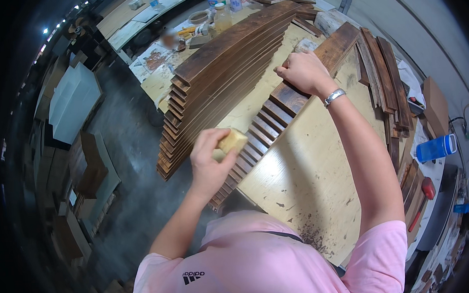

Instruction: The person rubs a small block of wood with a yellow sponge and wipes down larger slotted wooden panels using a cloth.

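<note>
My left hand [208, 161] is closed round a pale yellow block [232, 141] that looks like a sponge; whether it is foam cannot be told. It is over the near side of a row of stepped dark-brown wooden planks [262, 128]. My right hand [305, 71], with a metal band at the wrist, has its fingers curled in over the top plank [290, 99] of that row. Anything inside those fingers is hidden. Left of the row stands a taller stack of curved dark-brown planks [225, 45], fanned out like steps at its near end.
The pale wooden tabletop [298, 170] carries dark specks. Loose planks [380, 69] lie along its right side, near a blue container [436, 148] and a red-handled tool [428, 189]. Bottles [222, 17] and a bowl [199, 17] stand at the back. A white panel [75, 103] is at far left.
</note>
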Demonstrator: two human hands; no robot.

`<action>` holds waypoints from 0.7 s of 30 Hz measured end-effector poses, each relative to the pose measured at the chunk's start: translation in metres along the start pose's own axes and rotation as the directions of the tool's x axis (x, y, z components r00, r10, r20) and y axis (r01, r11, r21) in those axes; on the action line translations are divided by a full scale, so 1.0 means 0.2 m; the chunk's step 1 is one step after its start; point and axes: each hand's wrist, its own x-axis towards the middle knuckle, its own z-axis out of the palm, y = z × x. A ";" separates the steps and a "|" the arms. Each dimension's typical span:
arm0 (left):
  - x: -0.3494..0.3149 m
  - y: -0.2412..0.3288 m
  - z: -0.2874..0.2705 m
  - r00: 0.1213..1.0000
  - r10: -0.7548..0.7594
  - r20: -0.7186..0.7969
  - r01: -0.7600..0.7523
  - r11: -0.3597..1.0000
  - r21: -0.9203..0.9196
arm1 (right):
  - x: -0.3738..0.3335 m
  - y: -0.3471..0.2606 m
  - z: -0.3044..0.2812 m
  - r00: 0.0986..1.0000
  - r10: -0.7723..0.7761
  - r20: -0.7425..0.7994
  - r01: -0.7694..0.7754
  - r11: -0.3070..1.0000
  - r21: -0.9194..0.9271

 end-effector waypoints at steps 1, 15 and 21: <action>-0.08 -0.03 0.03 0.997 -0.069 0.043 0.073 0.994 -0.080 | 0.01 -0.02 -0.01 1.000 0.001 0.021 -0.001 1.000 -0.015; -0.35 0.04 0.07 0.982 0.054 0.183 -0.044 0.997 -0.063 | 0.02 0.00 0.01 0.998 0.017 0.056 -0.014 0.999 -0.046; -0.21 0.05 0.04 0.998 -0.061 -0.022 0.060 0.997 -0.054 | 0.01 0.01 0.00 0.996 0.050 0.075 -0.048 0.999 -0.021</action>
